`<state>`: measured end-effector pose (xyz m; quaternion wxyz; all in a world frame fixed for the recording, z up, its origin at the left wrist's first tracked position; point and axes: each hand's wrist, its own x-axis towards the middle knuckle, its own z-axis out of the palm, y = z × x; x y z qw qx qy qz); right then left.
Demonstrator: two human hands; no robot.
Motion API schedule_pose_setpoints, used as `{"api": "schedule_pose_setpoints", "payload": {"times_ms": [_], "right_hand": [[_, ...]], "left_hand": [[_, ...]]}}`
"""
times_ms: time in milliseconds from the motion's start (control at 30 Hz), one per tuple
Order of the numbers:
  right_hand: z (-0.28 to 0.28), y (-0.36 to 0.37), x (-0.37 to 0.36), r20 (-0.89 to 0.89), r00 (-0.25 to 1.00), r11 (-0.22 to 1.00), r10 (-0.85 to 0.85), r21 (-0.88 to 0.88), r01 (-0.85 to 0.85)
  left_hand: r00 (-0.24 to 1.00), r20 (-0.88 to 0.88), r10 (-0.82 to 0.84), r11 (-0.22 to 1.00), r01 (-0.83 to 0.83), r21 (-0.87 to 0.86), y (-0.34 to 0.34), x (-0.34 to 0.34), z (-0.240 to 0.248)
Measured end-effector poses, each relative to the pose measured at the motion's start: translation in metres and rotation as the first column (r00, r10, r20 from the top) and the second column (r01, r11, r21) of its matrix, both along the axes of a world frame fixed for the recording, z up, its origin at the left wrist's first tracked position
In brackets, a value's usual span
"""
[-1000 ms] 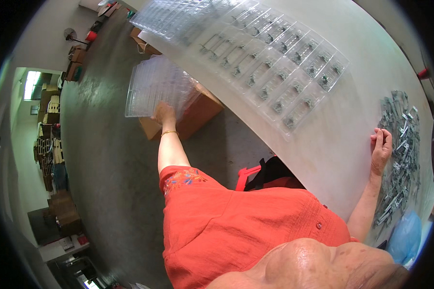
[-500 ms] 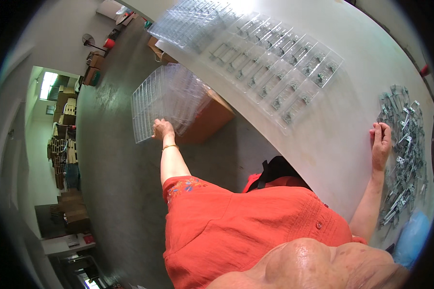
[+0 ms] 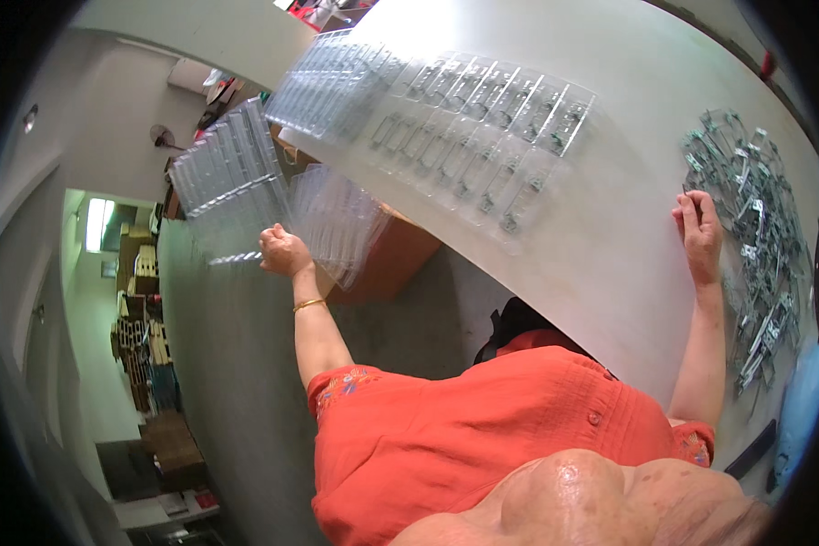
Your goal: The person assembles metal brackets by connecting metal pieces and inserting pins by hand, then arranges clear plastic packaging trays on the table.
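Observation:
My left hand (image 3: 286, 252) grips the near edge of a clear plastic blister tray (image 3: 232, 168), held tilted in the air left of the table. Beside it, a stack of similar clear trays (image 3: 337, 218) rests in a cardboard box (image 3: 396, 259). My right hand (image 3: 700, 235) is over the right part of the table, fingers pinched together; what they hold, if anything, is too small to make out. Next to its fingertips spreads a pile of thin grey metal parts (image 3: 755, 227). On the table lies a clear tray (image 3: 491, 136) with similar metal parts in its compartments.
More clear trays (image 3: 332, 86) are stacked at the table's far left corner. The white table (image 3: 591, 264) runs diagonally, its edge between me and the box. A blue plastic bag (image 3: 801, 400) sits at the right. Pallets and cartons (image 3: 141, 337) stand far left.
My left hand has lifted one clear tray up and left, away from the stack in the box. My right hand stays beside the metal parts, fingers still pinched. The view has shifted slightly.

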<state>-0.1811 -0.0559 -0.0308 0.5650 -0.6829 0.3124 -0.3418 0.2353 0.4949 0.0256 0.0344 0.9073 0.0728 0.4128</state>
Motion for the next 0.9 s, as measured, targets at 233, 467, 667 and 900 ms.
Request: {"api": "schedule_pose_setpoints", "payload": {"times_ms": [233,467,667,900], "right_hand": [[-0.002,-0.002,-0.002,0.027,1.000,1.000,0.016,-0.009,-0.016],[0.002,0.000,-0.002,-0.005,1.000,1.000,0.006,-0.029,-0.006],[0.001,0.002,0.000,-0.010,1.000,0.999,-0.011,-0.039,0.011],[0.003,0.002,-0.002,0.002,1.000,0.999,0.014,-0.033,-0.014]], "left_hand": [[0.900,0.168,-0.402,0.907,0.365,0.211,-0.092,-0.039,0.063],[0.650,0.092,-0.754,0.623,0.664,0.415,-0.170,-0.107,0.085],[0.419,-0.076,-0.905,0.380,0.875,0.300,-0.217,-0.168,0.065],[0.262,-0.137,-0.955,0.235,0.954,0.186,-0.238,-0.194,0.052]]}}
